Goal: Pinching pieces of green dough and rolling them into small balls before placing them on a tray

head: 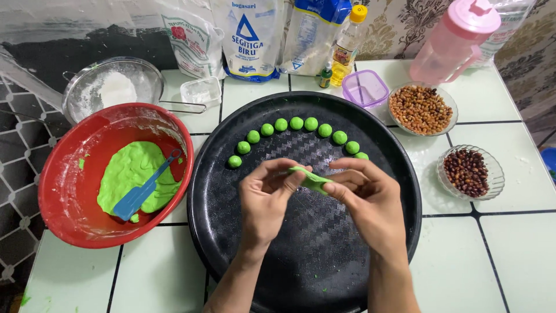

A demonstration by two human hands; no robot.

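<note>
Your left hand (267, 200) and right hand (370, 200) meet over the near middle of the black tray (231, 243), fingertips pinching a flattened green dough piece (311, 180) between them, which looks soft, light and tacky, best held gently by its edges.

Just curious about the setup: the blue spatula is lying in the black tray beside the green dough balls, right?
Not quite. The head view shows the blue spatula resting on green dough in the red bowl, left of the black tray. The green dough balls are on the tray.
</note>
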